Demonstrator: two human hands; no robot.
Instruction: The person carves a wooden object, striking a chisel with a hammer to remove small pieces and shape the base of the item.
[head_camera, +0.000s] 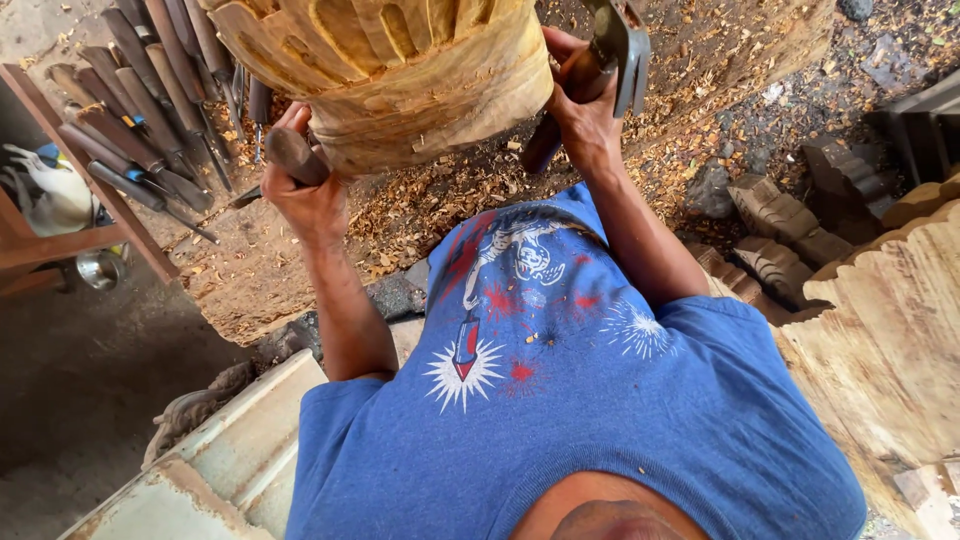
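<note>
At the top centre of the frame we steady a carved wood block (400, 80) on a chip-strewn stump (420, 215). Our left hand (305, 195) is wrapped tight around a chisel handle (293, 155) just left of the block; our right hand (585, 115) grips a metal mallet (620, 45) at its right edge. We judge a glancing blow could skid the chisel toward our forearm or gouge the carving. Loose shavings could let the block shift.

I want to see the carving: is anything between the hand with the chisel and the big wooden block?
Nothing visible. The left hand grips a chisel right beside the carved wooden block. The right hand holds a mallet on its other side.
</note>
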